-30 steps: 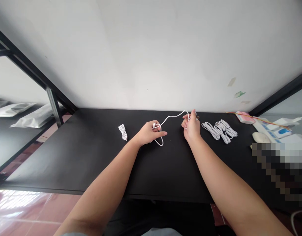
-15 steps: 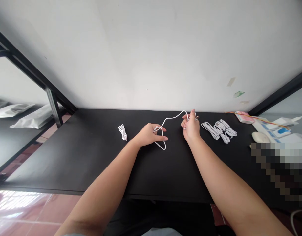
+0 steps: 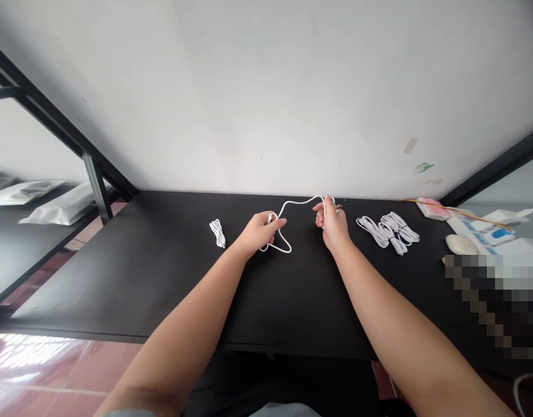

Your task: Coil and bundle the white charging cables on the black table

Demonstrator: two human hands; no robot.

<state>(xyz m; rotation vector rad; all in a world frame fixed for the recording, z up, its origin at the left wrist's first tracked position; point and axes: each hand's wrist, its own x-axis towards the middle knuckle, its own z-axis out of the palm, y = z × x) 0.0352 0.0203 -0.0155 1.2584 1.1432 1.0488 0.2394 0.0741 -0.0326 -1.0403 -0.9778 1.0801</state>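
A loose white cable (image 3: 299, 202) runs in an arc between my two hands above the black table. My left hand (image 3: 262, 229) is closed on one part of it, with a plug end showing by the thumb and a loop hanging below the fingers. My right hand (image 3: 332, 220) pinches the other part between thumb and curled fingers; a small end pokes out on its right side. Left of my left hand lies a small bundled white cable (image 3: 217, 233). Tied coils of white cable (image 3: 388, 231) lie to the right of my right hand.
The black table (image 3: 131, 272) meets a white wall at the back. On the right are a power strip (image 3: 470, 229) with plugs, a white computer mouse (image 3: 460, 244), a pink-and-white box (image 3: 433, 209) and a blurred-out area. Plastic bags (image 3: 62, 205) lie on a shelf at left.
My left thumb and fingers have closed on the cable, and its loop has shifted lower and left. My right hand has moved slightly left, bringing its part of the cable along.
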